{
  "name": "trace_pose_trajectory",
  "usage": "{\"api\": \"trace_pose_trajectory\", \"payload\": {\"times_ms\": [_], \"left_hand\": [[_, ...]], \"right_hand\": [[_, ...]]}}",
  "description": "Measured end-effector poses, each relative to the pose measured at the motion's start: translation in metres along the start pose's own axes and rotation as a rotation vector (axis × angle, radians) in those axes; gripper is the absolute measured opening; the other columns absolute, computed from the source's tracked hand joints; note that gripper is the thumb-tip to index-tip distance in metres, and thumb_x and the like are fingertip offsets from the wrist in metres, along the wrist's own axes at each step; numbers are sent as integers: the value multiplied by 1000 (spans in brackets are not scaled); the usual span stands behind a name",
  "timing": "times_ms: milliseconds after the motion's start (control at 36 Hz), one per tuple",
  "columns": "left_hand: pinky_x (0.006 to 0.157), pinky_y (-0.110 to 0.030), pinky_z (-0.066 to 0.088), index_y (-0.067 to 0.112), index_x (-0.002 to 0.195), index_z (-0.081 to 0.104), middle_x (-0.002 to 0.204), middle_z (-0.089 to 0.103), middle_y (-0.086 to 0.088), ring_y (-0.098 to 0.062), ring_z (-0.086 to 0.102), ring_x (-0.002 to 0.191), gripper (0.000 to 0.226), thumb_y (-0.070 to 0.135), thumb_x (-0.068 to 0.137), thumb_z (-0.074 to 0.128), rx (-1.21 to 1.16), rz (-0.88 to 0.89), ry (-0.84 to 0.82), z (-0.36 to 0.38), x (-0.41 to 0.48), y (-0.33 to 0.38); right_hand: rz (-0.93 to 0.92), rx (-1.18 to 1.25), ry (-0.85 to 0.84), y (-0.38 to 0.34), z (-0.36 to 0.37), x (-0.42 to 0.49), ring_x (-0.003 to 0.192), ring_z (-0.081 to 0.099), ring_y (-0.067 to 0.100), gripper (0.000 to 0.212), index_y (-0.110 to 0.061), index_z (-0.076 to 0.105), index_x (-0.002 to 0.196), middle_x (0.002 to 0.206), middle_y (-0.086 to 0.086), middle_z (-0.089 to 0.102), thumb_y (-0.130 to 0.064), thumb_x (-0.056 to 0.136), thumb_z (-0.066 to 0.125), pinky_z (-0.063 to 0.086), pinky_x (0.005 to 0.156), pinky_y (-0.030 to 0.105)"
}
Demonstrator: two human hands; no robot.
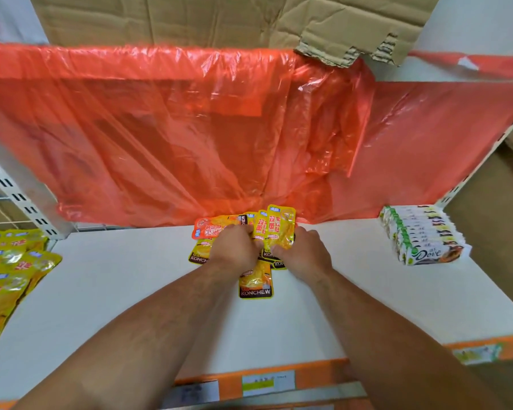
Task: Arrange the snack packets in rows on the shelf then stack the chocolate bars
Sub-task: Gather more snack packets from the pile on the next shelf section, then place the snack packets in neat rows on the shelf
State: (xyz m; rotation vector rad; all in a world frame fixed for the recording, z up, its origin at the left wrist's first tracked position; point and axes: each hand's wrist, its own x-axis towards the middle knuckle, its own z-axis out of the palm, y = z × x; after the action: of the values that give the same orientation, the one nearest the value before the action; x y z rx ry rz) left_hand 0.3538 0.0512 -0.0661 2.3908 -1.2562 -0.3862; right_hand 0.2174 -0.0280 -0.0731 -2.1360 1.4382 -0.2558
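Note:
A loose pile of yellow snack packets [279,229] lies at the back middle of the white shelf [131,291]. My left hand [234,247] and my right hand [302,253] both grip packets in the pile, fingers curled over them. One packet marked KONCHEW [255,284] lies flat just in front of my hands. An orange packet [208,227] sticks out at the pile's left. More yellow packets [9,276] lie overlapped at the shelf's left end. A stack of white Dove chocolate bars [421,235] sits at the right rear.
A red plastic sheet [190,128] hangs behind the shelf. Cardboard [219,19] rests on top above it. The slotted shelf upright [18,196] stands at the left. Orange price strips with labels [267,383] line the front edge.

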Motion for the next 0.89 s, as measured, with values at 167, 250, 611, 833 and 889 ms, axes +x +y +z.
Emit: {"api": "trace_pose_trajectory", "payload": {"times_ms": [167, 250, 611, 833, 889], "left_hand": [[72, -33, 47, 21, 79, 54, 93, 68, -10, -33, 63, 93, 22, 40, 89, 59, 66, -3, 9, -7, -11, -10], [74, -34, 51, 17, 82, 62, 92, 69, -10, -34, 65, 92, 19, 35, 88, 58, 82, -23, 33, -7, -17, -12], [70, -30, 41, 11, 105, 56, 103, 64, -9, -29, 58, 92, 24, 17, 82, 60, -168, -186, -2, -19, -41, -20], [67, -31, 40, 11, 84, 57, 90, 65, -12, -32, 60, 87, 12, 14, 92, 48, -479, -205, 31, -32, -40, -28], [67, -32, 42, 14, 77, 54, 86, 64, -11, -31, 60, 84, 15, 14, 92, 52, -571, -244, 38, -36, -41, -33]], "right_hand": [[7, -50, -23, -4, -2, -6, 112, 59, 30, 67, -24, 48, 133, 123, 8, 52, -49, 75, 71, 52, 88, 38], [1, -25, -6, -5, -3, -8, 111, 60, 30, 62, -22, 50, 132, 123, 8, 59, -37, 75, 70, 53, 87, 37], [-118, -97, -66, -25, 1, -31, 98, 63, 29, 38, -30, 57, 110, 99, -1, 68, -16, 75, 62, 44, 71, 29], [-41, 179, 36, -46, -3, -42, 66, 53, 18, 20, -17, 54, 64, 65, -4, 57, -21, 75, 70, 38, 57, 29], [-19, 214, 38, -51, -7, -45, 61, 53, 11, 22, -18, 56, 61, 61, -7, 58, -20, 76, 72, 37, 56, 26]]}}
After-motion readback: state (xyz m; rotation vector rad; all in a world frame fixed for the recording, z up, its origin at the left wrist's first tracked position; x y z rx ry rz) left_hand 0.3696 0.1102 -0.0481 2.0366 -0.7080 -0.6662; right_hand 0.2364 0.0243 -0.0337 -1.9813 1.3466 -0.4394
